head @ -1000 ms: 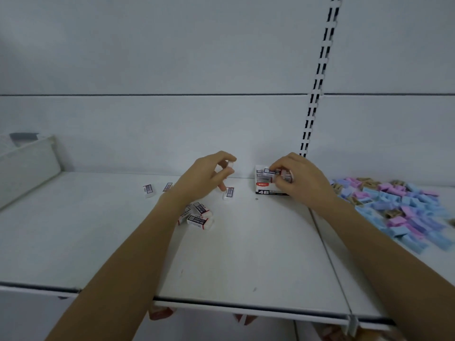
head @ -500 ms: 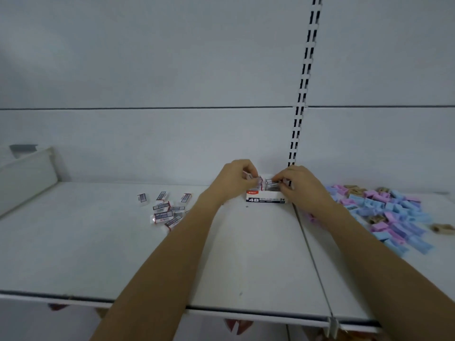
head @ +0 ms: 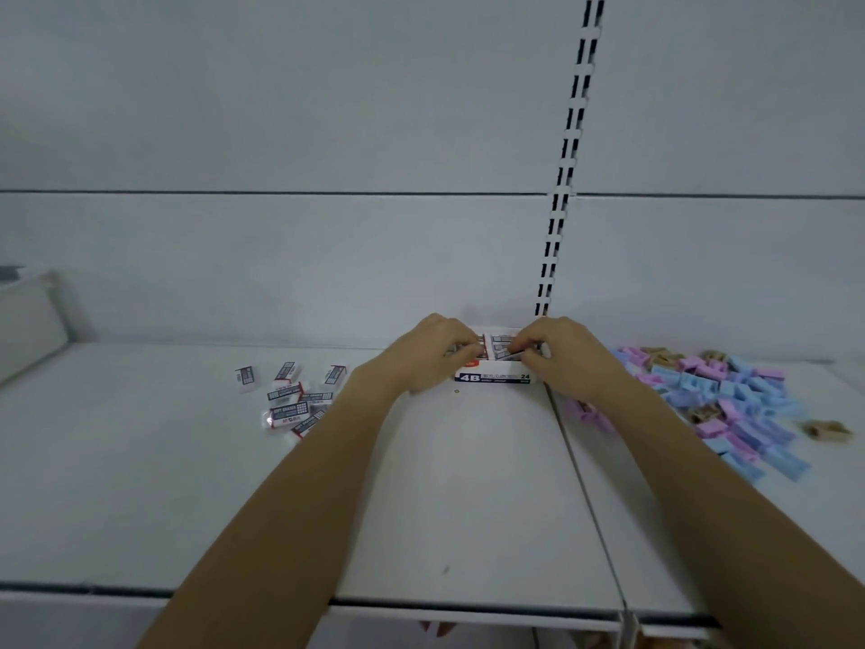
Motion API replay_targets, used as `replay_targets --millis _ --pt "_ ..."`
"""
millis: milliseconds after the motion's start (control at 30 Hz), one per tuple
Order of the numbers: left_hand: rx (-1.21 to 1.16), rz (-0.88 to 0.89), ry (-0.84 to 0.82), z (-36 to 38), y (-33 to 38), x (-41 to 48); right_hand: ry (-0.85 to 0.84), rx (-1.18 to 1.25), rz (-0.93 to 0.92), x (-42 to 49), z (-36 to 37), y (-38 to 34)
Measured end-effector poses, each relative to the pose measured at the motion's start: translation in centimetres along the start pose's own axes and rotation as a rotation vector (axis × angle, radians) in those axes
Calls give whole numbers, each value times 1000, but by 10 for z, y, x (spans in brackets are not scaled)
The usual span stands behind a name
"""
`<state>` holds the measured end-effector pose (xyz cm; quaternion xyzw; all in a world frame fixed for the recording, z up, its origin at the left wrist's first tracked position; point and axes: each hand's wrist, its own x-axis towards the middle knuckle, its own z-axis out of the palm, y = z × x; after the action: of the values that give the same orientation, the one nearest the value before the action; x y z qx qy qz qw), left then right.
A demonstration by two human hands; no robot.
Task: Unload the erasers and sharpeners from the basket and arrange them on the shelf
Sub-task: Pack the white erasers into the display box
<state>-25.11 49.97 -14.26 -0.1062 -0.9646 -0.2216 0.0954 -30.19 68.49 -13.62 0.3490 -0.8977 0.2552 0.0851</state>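
Note:
A white eraser box (head: 494,378) marked 4B stands at the back of the white shelf (head: 444,508), with white erasers (head: 501,341) inside it. My left hand (head: 428,356) reaches into the box's left part, its fingers curled on an eraser. My right hand (head: 561,356) pinches an eraser at the box's right part. Several loose white erasers (head: 292,405) with dark labels lie to the left. A heap of blue, pink and tan sharpeners (head: 730,395) covers the shelf to the right.
A slotted upright (head: 564,180) runs up the back wall behind the box. A seam (head: 585,498) divides two shelf boards. A white side panel (head: 28,320) stands at the far left. The shelf's front edge (head: 421,604) runs across the bottom.
My left hand carried an eraser from the loose pile rightward to the box and now reaches into it. My right hand stayed at the box. The camera shifted to the left.

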Motion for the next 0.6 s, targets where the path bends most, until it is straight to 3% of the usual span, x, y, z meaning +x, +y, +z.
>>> replay_targets --millis 233,600 --pt "144 -10 -43 0 4 -13 -115 -116 -28 -1 4 3" --pt "-17 -17 -40 -5 1 -17 -154 -222 -32 -2 8 2"
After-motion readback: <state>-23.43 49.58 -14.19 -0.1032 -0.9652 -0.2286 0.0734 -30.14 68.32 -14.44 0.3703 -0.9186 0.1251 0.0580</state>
